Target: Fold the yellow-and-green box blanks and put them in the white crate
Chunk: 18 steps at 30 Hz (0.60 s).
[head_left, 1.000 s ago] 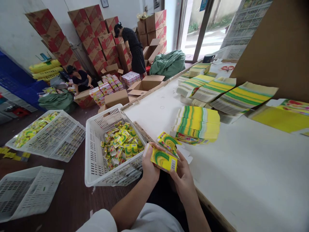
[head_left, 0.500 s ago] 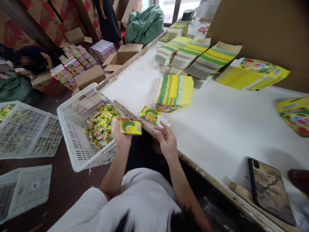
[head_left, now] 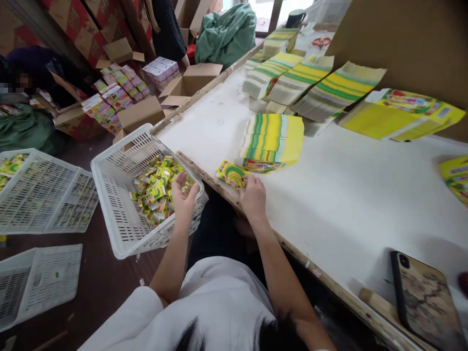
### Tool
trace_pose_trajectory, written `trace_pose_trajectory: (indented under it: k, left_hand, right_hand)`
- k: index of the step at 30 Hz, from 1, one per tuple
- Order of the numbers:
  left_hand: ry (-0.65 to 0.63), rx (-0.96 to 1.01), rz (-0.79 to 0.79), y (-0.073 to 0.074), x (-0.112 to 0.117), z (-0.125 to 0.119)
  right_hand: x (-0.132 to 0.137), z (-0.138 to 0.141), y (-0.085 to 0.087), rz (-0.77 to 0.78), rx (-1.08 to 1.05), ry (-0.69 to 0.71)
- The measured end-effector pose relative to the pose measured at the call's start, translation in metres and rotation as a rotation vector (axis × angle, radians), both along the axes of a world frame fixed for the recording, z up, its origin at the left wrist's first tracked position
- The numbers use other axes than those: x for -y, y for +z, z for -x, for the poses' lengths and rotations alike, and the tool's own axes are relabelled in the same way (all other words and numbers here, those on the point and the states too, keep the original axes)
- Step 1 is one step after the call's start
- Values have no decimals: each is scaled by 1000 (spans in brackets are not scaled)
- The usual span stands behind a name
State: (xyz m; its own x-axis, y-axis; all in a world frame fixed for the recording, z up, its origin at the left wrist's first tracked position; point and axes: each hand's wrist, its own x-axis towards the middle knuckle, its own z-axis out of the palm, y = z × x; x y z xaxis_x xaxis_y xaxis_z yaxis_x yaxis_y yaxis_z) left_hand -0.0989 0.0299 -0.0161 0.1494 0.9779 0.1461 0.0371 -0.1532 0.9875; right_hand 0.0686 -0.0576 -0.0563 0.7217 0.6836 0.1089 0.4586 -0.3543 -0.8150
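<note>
My left hand (head_left: 183,195) is over the near rim of a white plastic basket (head_left: 113,214), fingers apart and holding nothing. Small yellow-and-green boxes (head_left: 157,190) lie heaped loosely inside it. At the table edge, my right hand (head_left: 254,197) has its fingers curled at the right end of a yellow-and-green flat carton (head_left: 230,174), pinching it; the fingertips are partly hidden. Just beyond that carton is a stack of flat cartons (head_left: 272,139), lying on its side on the white tabletop (head_left: 329,195).
More carton stacks (head_left: 340,90) lean farther back on the table, near a cardboard panel (head_left: 402,48). A phone (head_left: 426,297) lies at the right edge. Other white crates (head_left: 44,195) stand at left. Open cardboard boxes (head_left: 141,117) and two other people are beyond.
My left hand has let go of the small yellow box and opened over the basket. My right hand has moved onto the flat carton, its fingers closing at the carton's end.
</note>
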Motion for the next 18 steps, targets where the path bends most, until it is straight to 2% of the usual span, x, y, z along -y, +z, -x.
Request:
trace_pose_trajectory:
  k: [3, 7, 9, 10, 12, 15, 18]
  left_hand:
    - [-76, 139, 117, -2, 13, -11]
    - [-212, 379, 377, 2, 38, -25]
    - [-276, 557, 449, 5, 46, -32]
    - [-309, 619, 499, 7, 49, -34]
    - [-339, 704, 567, 13, 51, -37]
    - [-238, 767, 526, 22, 50, -39]
    - [-84, 692, 410, 23, 50, -39]
  right_hand:
    - [6, 0, 1, -105, -43, -15]
    - [16, 12, 9, -309, -146, 18]
    - [23, 25, 13, -433, -311, 168]
    - [28, 32, 15, -465, -421, 277]
    - [38, 49, 20, -493, -561, 410]
    - [49, 70, 29, -492, -601, 489]
    - [51, 78, 32, -436, -551, 471]
